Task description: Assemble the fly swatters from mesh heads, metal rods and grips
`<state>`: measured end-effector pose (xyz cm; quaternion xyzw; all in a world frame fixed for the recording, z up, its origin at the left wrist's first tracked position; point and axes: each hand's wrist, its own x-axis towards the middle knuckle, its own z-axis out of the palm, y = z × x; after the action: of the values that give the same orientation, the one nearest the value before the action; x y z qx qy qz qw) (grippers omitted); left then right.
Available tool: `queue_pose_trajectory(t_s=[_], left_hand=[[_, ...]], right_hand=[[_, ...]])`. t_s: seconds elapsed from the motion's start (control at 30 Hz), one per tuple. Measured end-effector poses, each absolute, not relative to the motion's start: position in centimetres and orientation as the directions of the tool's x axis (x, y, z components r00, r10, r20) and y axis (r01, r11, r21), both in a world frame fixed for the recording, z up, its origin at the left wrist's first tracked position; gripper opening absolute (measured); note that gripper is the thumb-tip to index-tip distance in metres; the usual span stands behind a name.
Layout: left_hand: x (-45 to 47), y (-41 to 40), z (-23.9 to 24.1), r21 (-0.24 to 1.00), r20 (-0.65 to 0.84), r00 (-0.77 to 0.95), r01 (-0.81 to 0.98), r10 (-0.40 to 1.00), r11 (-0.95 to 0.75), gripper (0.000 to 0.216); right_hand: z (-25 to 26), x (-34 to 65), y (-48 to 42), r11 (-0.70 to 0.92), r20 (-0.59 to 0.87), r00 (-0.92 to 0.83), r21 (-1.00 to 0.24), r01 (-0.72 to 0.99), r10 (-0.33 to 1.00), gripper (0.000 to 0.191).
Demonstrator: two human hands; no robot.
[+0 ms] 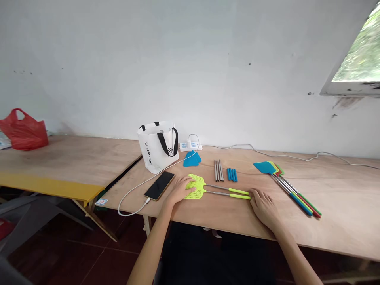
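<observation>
Two yellow-green fly swatters [196, 187] lie side by side on the table, their perforated heads to the left and their grips to the right. My left hand [178, 190] rests on the left edge of the heads, fingers stretched out and thumb apart. At the other end, my right hand [263, 204] lies flat, its fingertips touching the ends of the grips. Behind the swatters are several bare metal tubes [219, 171] and several short blue grips [232, 175]. Loose blue swatter heads [192, 159] lie farther back.
Assembled swatters [292, 190] in several colours lie at right. To the left are a phone [160, 185] on a white cable and a white tote bag [157, 148]. A power strip [190, 147] sits by the wall. A red plastic bag [26, 132] stands on the neighbouring table [89, 158].
</observation>
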<state>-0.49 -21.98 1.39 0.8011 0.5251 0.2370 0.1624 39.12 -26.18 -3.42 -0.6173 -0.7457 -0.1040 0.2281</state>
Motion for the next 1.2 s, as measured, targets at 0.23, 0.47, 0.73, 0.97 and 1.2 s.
queue_pose_trajectory(t_s=[0.23, 0.47, 0.73, 0.97, 1.2], left_hand=[[-0.49, -22.03, 1.45, 0.509, 0.208, 0.342, 0.762, 0.917, -0.4, 0.037], [-0.51, -21.99, 1.53, 0.499, 0.213, 0.338, 0.769, 0.917, -0.4, 0.036], [-0.46, -22.15, 1.64, 0.508, 0.199, 0.335, 0.768, 0.921, -0.389, 0.036], [-0.54, -22.0, 1.41, 0.515, 0.195, 0.328, 0.768, 0.924, -0.381, 0.037], [-0.46, -22.1, 1.51, 0.519, 0.201, 0.329, 0.763, 0.923, -0.385, 0.036]], right_hand=[[-3.45, 39.1, -26.27, 0.206, 0.473, -0.128, -0.117, 0.972, 0.872, 0.029], [-3.47, 39.24, -26.16, 0.208, 0.458, -0.126, -0.134, 0.969, 0.88, 0.03], [-3.36, 39.0, -26.18, 0.195, 0.458, -0.116, -0.129, 0.972, 0.881, 0.031], [-3.54, 39.12, -26.1, 0.189, 0.463, -0.119, -0.109, 0.976, 0.878, 0.033], [-3.57, 39.17, -25.97, 0.197, 0.455, -0.129, -0.105, 0.975, 0.881, 0.033]])
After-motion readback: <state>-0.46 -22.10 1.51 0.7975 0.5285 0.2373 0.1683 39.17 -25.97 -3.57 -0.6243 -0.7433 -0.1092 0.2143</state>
